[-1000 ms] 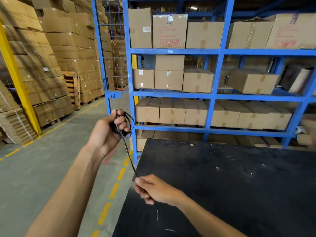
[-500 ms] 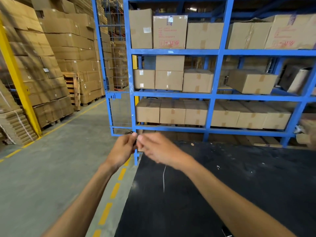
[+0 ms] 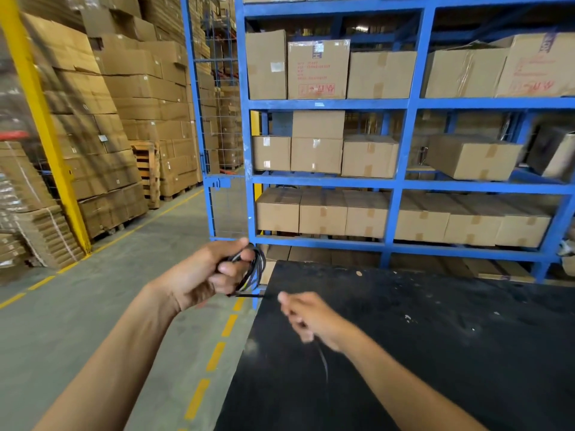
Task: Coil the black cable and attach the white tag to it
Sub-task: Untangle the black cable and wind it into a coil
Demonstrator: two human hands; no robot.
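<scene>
Head view: the left hand (image 3: pixel 205 272) is closed round the coil (image 3: pixel 253 269), held up off the bench's (image 3: pixel 435 353) left edge. A short run of cable lies level toward the blurred right hand (image 3: pixel 306 315), apparently pinching the trailing tail, below and right. No tag visible.

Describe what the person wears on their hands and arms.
Nothing shows. Both forearms are bare from the frame's lower edge to the wrists: no sleeves, no watch, no bands. The left hand and right hand are bare too, with no gloves. The right hand is motion-blurred, so rings there cannot be ruled out.
</scene>
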